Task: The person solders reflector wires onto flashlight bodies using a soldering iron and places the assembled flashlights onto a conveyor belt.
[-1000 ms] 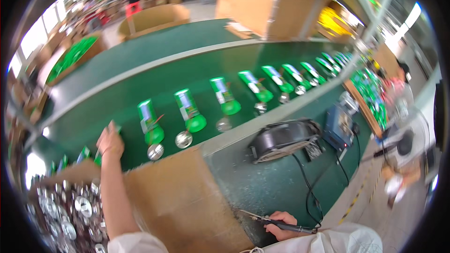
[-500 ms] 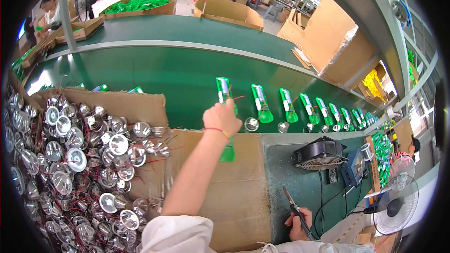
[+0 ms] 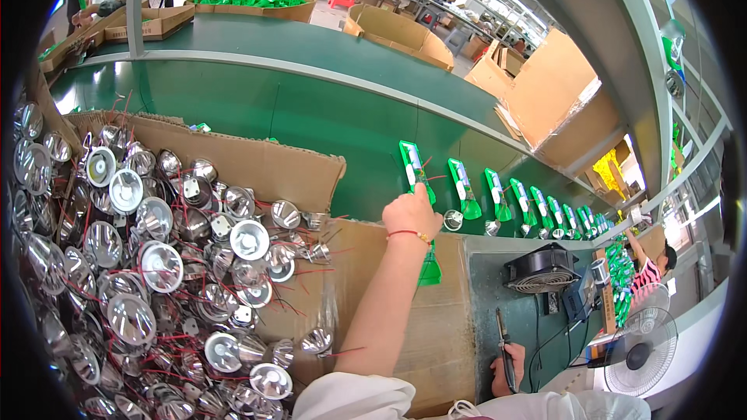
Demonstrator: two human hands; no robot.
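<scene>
My left hand [image 3: 412, 216] reaches forward over the edge of the cardboard, its fingers closed at the near end of a green plastic housing [image 3: 408, 162]. This housing carries a pale cylindrical part and red wires. The fingertips are partly hidden. Beneath my left wrist a second green piece [image 3: 429, 271] shows on the cardboard sheet [image 3: 389, 307]. My right hand [image 3: 507, 371] grips a soldering iron [image 3: 504, 336] at the lower right, with the tip pointing away from me. Many silvery reflector cups [image 3: 162, 266] with red wires lie heaped at the left.
Similar housings [image 3: 463, 189], with reflectors beside them, line the green surface [image 3: 311, 117] to the right. A black box fan [image 3: 542, 267], a blue soldering station [image 3: 578, 297] and a round fan [image 3: 640, 351] stand at the right. Other people work farther off.
The whole view has shifted, so the bench appears farther right and the reflector heap larger. My left hand stays at the housing; my right still holds the soldering iron.
</scene>
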